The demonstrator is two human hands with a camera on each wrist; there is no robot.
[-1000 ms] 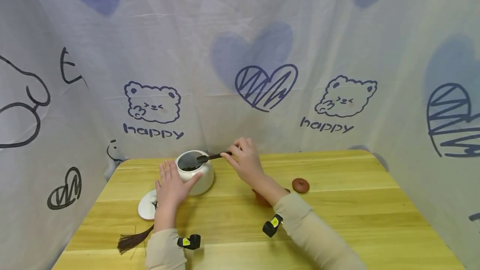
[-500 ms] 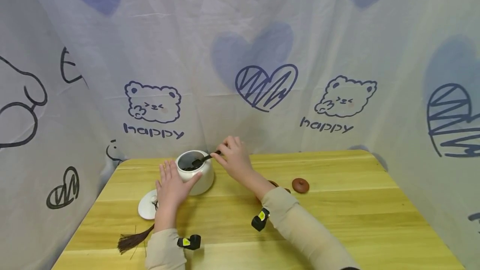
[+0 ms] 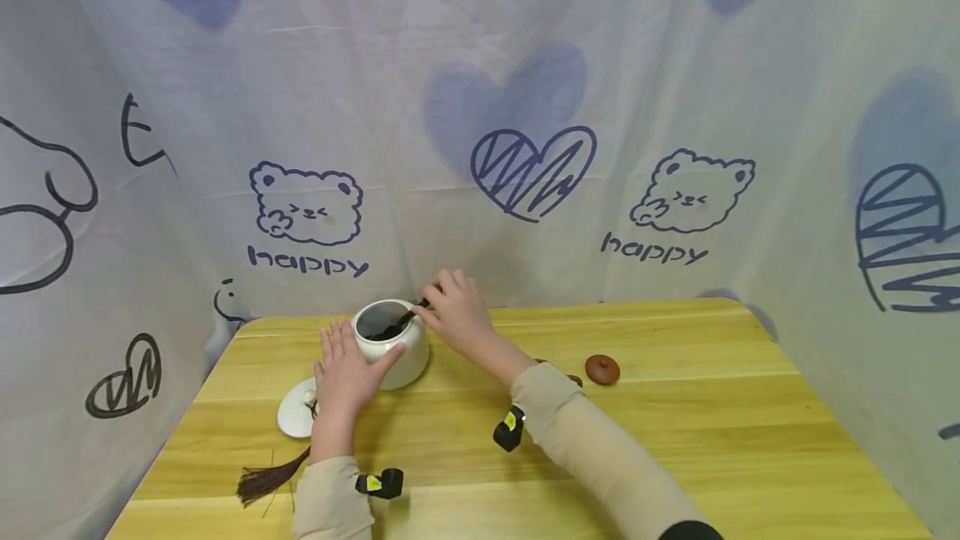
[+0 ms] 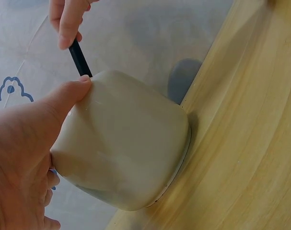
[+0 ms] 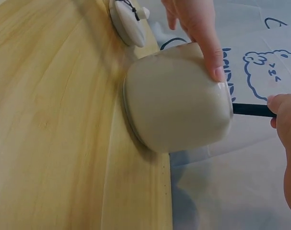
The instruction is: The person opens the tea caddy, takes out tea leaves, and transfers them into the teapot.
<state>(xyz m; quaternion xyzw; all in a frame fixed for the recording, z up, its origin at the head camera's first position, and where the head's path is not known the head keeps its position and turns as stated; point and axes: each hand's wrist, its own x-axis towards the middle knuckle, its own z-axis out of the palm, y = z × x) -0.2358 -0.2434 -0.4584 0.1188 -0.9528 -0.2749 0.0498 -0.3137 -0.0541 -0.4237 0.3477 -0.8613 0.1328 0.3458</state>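
Observation:
A white jar [image 3: 401, 365] with dark loose tea leaves inside stands at the table's back left, its mouth tilted in the wrist views by the camera angle. My left hand [image 3: 352, 369] rests against the jar with straight fingers at its left side and the thumb pressing near the rim. My right hand [image 3: 457, 315] pinches the handle of a small black scoop [image 3: 408, 317] from above right of the jar. The scoop's lower end is inside the jar among the leaves. In the left wrist view, the black handle [image 4: 80, 58] runs down behind the jar's rim.
A white lid [image 3: 294, 411] with a dark tassel [image 3: 266, 480] lies left of the left forearm. A small reddish-brown clay lid [image 3: 602, 369] sits right of centre. Mostly hidden behind the right forearm is a reddish-brown object [image 3: 574, 380]. A printed cloth hangs behind the table.
My right hand has moved left toward the jar, and the scoop has gone down steeper into the leaves. My left hand and the jar have stayed in place.

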